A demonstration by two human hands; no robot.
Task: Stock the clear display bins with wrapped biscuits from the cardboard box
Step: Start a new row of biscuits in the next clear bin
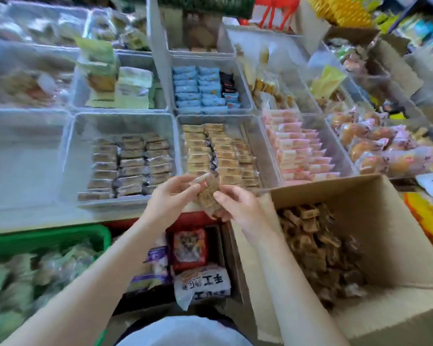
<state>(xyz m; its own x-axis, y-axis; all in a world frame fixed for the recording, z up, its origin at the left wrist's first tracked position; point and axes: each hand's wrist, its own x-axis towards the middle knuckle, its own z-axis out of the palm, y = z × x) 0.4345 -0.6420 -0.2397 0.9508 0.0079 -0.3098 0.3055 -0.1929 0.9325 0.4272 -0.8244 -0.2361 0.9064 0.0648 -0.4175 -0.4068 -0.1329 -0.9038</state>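
**Both hands hold a stack of wrapped biscuits over the shop's display bins**

A person's left hand [171,196] and right hand [238,206] together hold a small stack of tan wrapped biscuits [206,193] at the near rim of a clear display bin [254,136], fingers and thumbs of both hands curled round the stack from either side. A small red mark shows on the top wrapper; its print is too blurred to read.

The bin just beyond the hands holds neat rows of matching tan packets on its left and middle, with bare floor along its right wall. The bin to its left [78,136] carries three rows of darker brown packets, with open room at its far end and left side. Farther left, another clear bin [23,146] shows only bare floor. Behind sit blue-wrapped packets [200,91], and to the right pink-wrapped packets [298,148] stand on edge.

The open cardboard box [390,221] stands at lower right, just beside the right forearm, with loose wrapped biscuits heaped in its bottom. Below the counter, a white bag [201,283] bears large dark Chinese characters, seen upside down, among them 手工. A green basket [48,238] of pale green packets sits at lower left.
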